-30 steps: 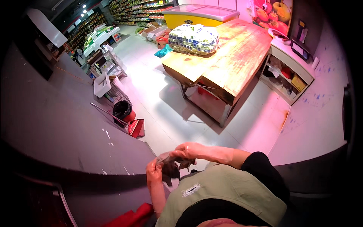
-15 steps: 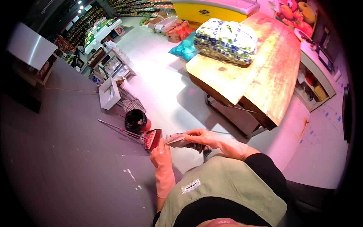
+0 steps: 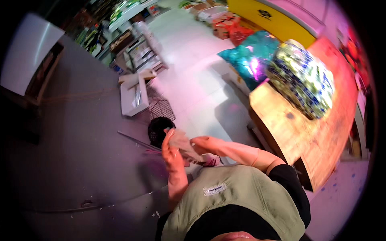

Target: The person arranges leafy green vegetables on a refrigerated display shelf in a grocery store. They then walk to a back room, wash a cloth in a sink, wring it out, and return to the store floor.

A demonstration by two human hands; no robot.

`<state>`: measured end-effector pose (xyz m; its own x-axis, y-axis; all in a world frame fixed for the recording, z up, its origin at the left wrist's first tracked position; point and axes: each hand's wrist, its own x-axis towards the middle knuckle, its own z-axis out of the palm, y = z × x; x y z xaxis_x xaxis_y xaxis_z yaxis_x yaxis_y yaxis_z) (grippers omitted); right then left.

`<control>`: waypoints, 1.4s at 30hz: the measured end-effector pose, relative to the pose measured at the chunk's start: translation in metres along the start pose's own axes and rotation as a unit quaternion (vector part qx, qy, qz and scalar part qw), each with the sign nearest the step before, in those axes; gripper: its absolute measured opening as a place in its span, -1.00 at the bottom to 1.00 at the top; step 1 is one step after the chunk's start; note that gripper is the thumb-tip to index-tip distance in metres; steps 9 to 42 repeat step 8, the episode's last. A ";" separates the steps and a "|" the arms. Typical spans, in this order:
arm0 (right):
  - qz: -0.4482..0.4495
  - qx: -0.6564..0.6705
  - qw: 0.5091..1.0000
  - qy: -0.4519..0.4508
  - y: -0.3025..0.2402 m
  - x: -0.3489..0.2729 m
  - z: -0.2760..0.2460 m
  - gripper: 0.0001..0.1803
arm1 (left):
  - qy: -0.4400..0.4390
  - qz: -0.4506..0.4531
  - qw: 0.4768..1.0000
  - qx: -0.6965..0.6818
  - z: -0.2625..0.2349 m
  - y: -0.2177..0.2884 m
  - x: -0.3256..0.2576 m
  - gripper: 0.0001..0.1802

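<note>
A limp grey-brown piece point(image 3: 183, 144), cloth-like and blurred, hangs between my two hands. My left hand point(image 3: 170, 149), in a peach-coloured glove, is closed on its left side with the fingers pointing up. Gloved likewise, my right hand point(image 3: 206, 143) reaches in from the right and grips the opposite side, its fingertips partly hidden. Just beyond my left hand stands a bin point(image 3: 159, 129) lined with a black bag. A long thin handle point(image 3: 134, 138) slants across the floor beside it.
A wooden table point(image 3: 297, 140) fills the right, bearing a large patterned bundle point(image 3: 303, 78). A shiny teal bag point(image 3: 253, 56) sits beside it, near a yellow freezer point(image 3: 269, 16). A white box point(image 3: 132, 96) and a wire rack point(image 3: 161, 109) stand beyond the bin.
The view has swung, so the table and bin sit further right and lower. My hands have moved over the bin's near side, and the held piece has tilted to hang down.
</note>
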<state>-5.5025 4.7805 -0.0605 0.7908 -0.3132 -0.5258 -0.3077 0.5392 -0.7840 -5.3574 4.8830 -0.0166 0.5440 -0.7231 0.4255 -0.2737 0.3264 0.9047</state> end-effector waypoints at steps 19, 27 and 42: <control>0.149 -0.304 0.934 0.113 -0.200 0.110 -0.032 -0.28 | -0.182 0.018 0.975 -0.128 0.020 -0.058 0.214 -0.64; 0.149 -0.304 0.934 0.113 -0.200 0.110 -0.032 -0.28 | -0.182 0.018 0.975 -0.128 0.020 -0.058 0.214 -0.64; 0.149 -0.304 0.934 0.113 -0.200 0.110 -0.032 -0.28 | -0.182 0.018 0.975 -0.128 0.020 -0.058 0.214 -0.64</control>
